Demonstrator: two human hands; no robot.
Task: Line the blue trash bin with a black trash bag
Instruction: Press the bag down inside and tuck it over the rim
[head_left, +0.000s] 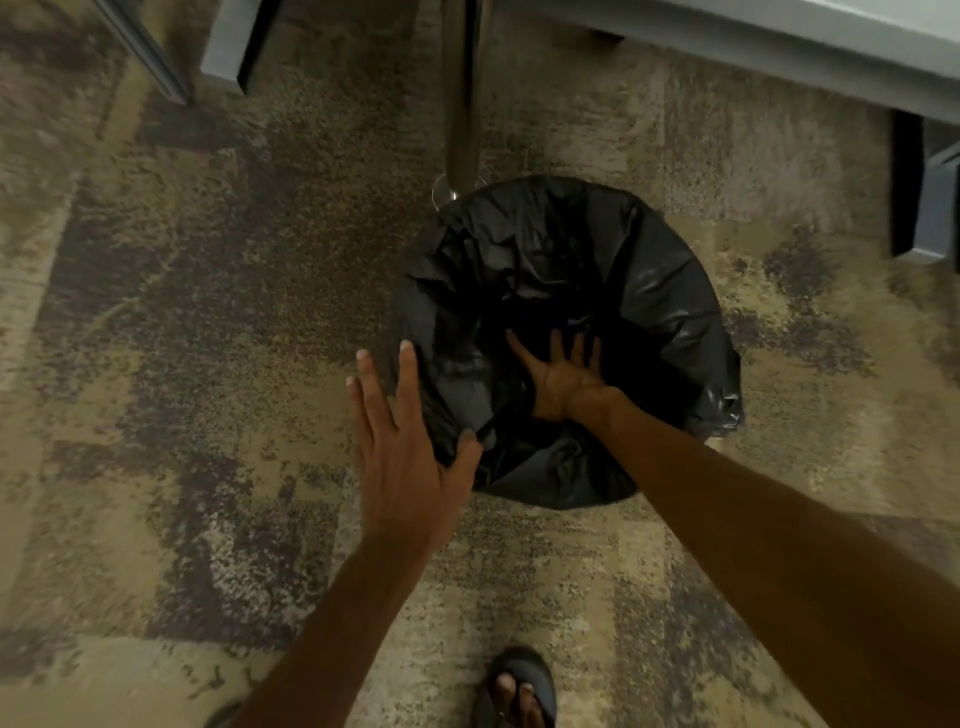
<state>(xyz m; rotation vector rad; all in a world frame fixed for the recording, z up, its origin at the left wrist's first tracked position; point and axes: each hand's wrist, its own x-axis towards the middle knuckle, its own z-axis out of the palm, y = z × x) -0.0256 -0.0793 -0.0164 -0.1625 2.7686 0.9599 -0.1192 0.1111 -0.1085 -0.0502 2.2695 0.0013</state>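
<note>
Head view, looking down at patterned carpet (182, 322). The black trash bag (649, 291) sits in the middle-right of the view, draped over a round bin so fully that none of the bin's own surface shows; its colour cannot be confirmed. Bag film covers the whole rim and hangs down the outside, with a bunched fold at the right edge. Interior of the bag is dark and crumpled. Right hand (563, 376) is inside the bag opening, palm down, fingers (558, 345) spread flat against the film on the near inner side; it grips nothing. Left hand (402, 452) is at the bin's near-left outer rim, fingers extended and slightly apart, thumb touching the bag film at the rim; hand open, no pinch of the film visible. Both forearms bare. A metal pole (462, 88) stands just behind the bin, its base touching or nearly touching the far rim. Grey furniture (779, 47) runs along the top right. A sandalled foot (519, 686) shows at the bottom edge.
</note>
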